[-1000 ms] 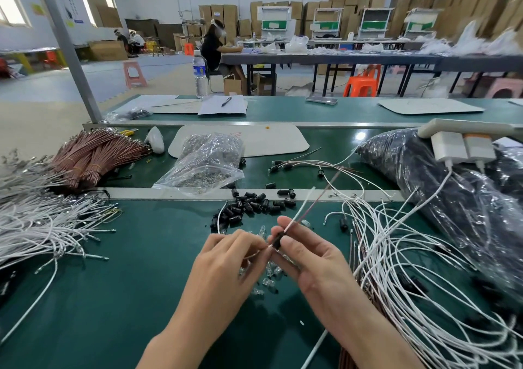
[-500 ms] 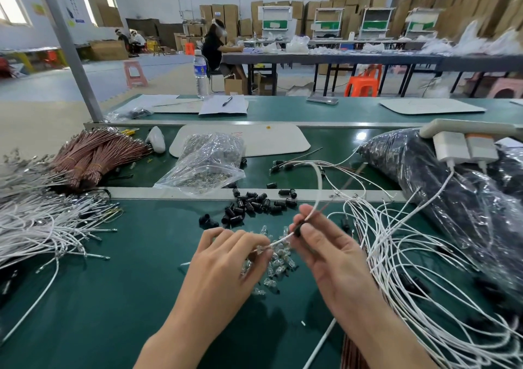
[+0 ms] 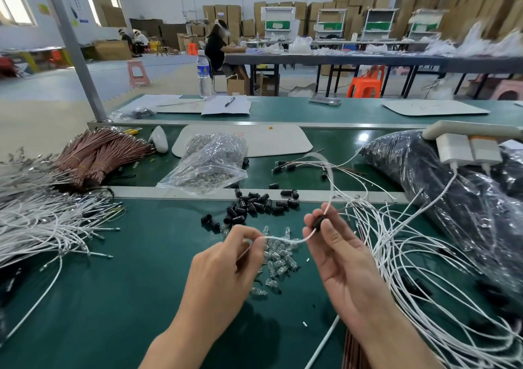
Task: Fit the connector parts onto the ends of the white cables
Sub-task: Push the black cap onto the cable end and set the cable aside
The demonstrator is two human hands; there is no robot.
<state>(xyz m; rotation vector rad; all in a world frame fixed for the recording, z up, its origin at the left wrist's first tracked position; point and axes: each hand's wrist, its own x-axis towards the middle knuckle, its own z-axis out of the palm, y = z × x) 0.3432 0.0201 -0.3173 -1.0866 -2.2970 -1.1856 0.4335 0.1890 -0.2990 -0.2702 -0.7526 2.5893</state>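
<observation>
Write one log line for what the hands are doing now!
left hand: pinches white cable | right hand: grips black connector sleeve threaded on that cable | clear connector parts: loose pile between the hands

The table (image 3: 113, 298) is dark green. The cable heap (image 3: 42, 227) at its left edge and the pinched cable (image 3: 285, 239) are white; the connector part (image 3: 318, 222) on it is black. Loose caps (image 3: 254, 207) are black, and the small pieces (image 3: 278, 258) near them are clear, perhaps faintly bluish. Wire bundles (image 3: 96, 156) towards the far-left corner are coppery brown.
</observation>
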